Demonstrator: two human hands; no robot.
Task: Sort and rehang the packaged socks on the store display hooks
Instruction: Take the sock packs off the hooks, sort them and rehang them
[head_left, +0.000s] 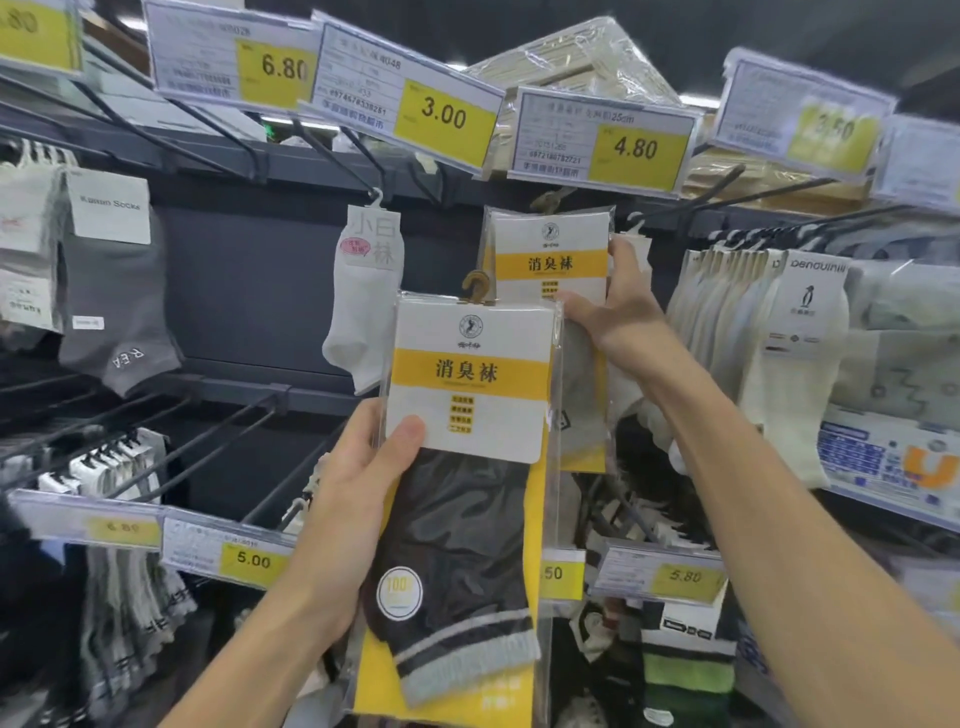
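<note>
The left hand (358, 499) is gripping a dark sock pack (462, 519) by its card (467, 332), thumb pressing on the front. Further right, the right hand (618, 322) is pinching a matching pack (550, 254) raised beneath the 4.80 price tag (602, 137), apparently hanging it; its peg is hidden. Next, the dark pack's hanger (475, 288) is probably needing threading there too.

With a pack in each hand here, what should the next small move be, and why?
Probably raise the dark pack in the left hand until its hanger comes up under the 4.80 tag. The right hand holds the rear pack there, with the same yellow-banded card, so both seem to belong together. Whether the rear pack is already hooked cannot be told.
</note>
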